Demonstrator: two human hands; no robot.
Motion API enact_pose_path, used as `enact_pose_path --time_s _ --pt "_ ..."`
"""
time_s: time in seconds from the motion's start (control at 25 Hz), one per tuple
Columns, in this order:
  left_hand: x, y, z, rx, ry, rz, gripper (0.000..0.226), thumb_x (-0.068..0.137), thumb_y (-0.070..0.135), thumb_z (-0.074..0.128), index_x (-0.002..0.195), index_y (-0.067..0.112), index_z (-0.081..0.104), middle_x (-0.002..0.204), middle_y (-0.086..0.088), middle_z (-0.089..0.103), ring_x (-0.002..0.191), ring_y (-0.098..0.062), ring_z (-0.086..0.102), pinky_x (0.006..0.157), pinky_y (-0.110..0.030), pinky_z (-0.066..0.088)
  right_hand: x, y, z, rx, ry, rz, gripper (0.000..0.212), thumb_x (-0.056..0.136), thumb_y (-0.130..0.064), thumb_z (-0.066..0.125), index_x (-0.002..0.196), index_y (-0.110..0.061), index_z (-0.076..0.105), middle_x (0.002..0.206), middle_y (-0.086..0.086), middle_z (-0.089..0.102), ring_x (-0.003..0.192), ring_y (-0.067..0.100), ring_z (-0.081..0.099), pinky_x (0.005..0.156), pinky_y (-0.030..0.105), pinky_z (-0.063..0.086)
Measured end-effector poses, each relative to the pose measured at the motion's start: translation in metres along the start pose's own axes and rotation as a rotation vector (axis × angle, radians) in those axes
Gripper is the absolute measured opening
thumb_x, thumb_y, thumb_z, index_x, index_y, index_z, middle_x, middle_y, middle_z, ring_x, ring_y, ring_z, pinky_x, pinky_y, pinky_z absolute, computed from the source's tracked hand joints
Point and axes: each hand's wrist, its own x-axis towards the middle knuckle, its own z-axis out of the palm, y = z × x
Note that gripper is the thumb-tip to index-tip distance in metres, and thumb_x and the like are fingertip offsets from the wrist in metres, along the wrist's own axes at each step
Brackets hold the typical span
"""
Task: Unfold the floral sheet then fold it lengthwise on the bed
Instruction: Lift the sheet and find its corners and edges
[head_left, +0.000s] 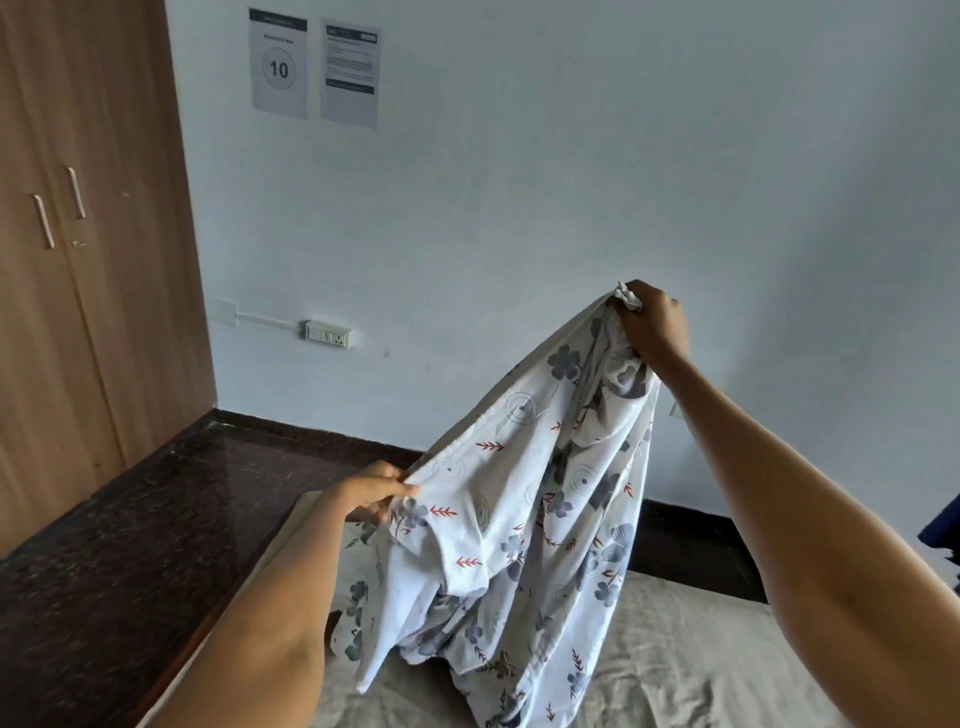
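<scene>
White cotton floral sheet (524, 499) hangs bunched above the bed (691, 654), its lower folds resting on the mattress. Right hand (652, 322) clenches 1 gathered corner high up; left hand (371, 491) pinches the same taut hem lower, nearer the bed's left side. That hem is the long axis; I'd say the next move is spreading the 2 hands apart along it.

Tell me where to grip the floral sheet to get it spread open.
Probably along its taut top hem. The right hand pinches one bunched corner high; the left hand grips that hem lower. Slide leftward along it to the next corner of the floral sheet.
</scene>
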Motion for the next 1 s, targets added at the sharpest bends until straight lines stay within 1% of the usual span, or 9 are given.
enact_pose_path --time_s 0.16,0.32,0.4,0.48,0.56,0.68,0.8,0.88,1.0 --pt "-0.004 0.021 -0.031 -0.109 0.332 0.237 0.019 0.090 0.020 0.061 0.079 0.005 0.064 0.064 -0.007 0.050 0.059 -0.014 0.043 0.054 -0.024 0.034 -0.004 0.001 0.011 -0.050 -0.105 0.140 0.021 0.091 -0.024 0.049 0.095 -0.007 0.062 0.102 0.026 0.064 0.096 0.043 0.059 0.065 0.033 0.036" --pt "-0.010 0.088 -0.066 -0.037 0.379 0.370 0.027 0.093 0.024 0.055 0.075 0.004 0.059 0.068 -0.010 0.045 0.064 -0.015 0.041 0.061 -0.028 0.029 -0.020 -0.010 0.033 -0.075 -0.371 0.206 0.046 0.083 -0.034 0.063 0.123 -0.013 0.054 0.122 0.020 0.060 0.112 0.037 0.057 0.085 0.035 0.044" --pt "-0.012 0.124 -0.069 -0.017 0.427 0.429 0.030 0.095 0.020 0.049 0.066 0.012 0.047 0.060 -0.005 0.044 0.060 -0.018 0.044 0.059 -0.028 0.030 -0.030 -0.029 0.043 -0.035 -0.555 0.074 0.060 0.078 -0.038 0.071 0.131 -0.018 0.050 0.130 0.012 0.057 0.120 0.030 0.053 0.093 0.031 0.041" --pt "-0.016 0.152 -0.058 0.111 0.382 0.487 0.037 0.095 0.018 0.049 0.059 0.018 0.040 0.056 0.001 0.042 0.059 -0.018 0.044 0.057 -0.027 0.030 -0.039 -0.055 0.053 0.067 -0.738 -0.091 0.063 0.077 -0.037 0.074 0.132 -0.019 0.050 0.133 0.005 0.055 0.122 0.023 0.051 0.100 0.029 0.039" --pt "-0.022 0.168 -0.038 0.189 0.258 0.563 0.031 0.094 0.016 0.053 0.063 0.016 0.049 0.058 0.005 0.042 0.058 -0.008 0.042 0.056 -0.024 0.032 -0.048 -0.077 0.062 0.177 -0.861 -0.187 0.055 0.078 -0.030 0.074 0.127 -0.016 0.055 0.128 0.005 0.059 0.116 0.019 0.055 0.103 0.034 0.043" --pt "-0.036 0.174 -0.030 0.070 0.103 0.617 0.022 0.094 0.019 0.055 0.077 0.007 0.060 0.062 0.003 0.046 0.055 0.001 0.041 0.052 -0.015 0.030 -0.057 -0.086 0.076 0.236 -1.003 -0.229 0.035 0.079 -0.025 0.073 0.112 -0.013 0.065 0.112 0.004 0.067 0.104 0.019 0.062 0.099 0.039 0.048" --pt "-0.044 0.161 -0.045 0.072 0.076 0.585 0.034 0.089 0.037 0.060 0.072 0.008 0.062 0.066 -0.001 0.053 0.063 -0.011 0.050 0.056 -0.020 0.035 -0.059 -0.084 0.075 0.230 -1.009 -0.183 0.024 0.084 -0.035 0.066 0.101 -0.017 0.066 0.109 0.005 0.068 0.102 0.018 0.062 0.094 0.035 0.048" --pt "-0.045 0.144 -0.051 0.122 0.101 0.533 0.036 0.088 0.037 0.062 0.072 0.005 0.059 0.056 0.002 0.059 0.051 -0.006 0.058 0.047 -0.015 0.038 -0.055 -0.089 0.071 0.194 -0.982 -0.203 0.023 0.089 -0.036 0.060 0.094 -0.014 0.065 0.101 0.007 0.067 0.091 0.016 0.060 0.084 0.035 0.048" --pt "-0.042 0.120 -0.050 0.095 0.111 0.524 0.040 0.082 0.034 0.070 0.082 -0.006 0.067 0.054 0.008 0.063 0.048 0.000 0.055 0.051 -0.014 0.040 -0.048 -0.105 0.066 0.097 -0.957 -0.268 0.021 0.091 -0.032 0.057 0.084 -0.012 0.061 0.089 0.005 0.063 0.082 0.016 0.056 0.074 0.031 0.043"
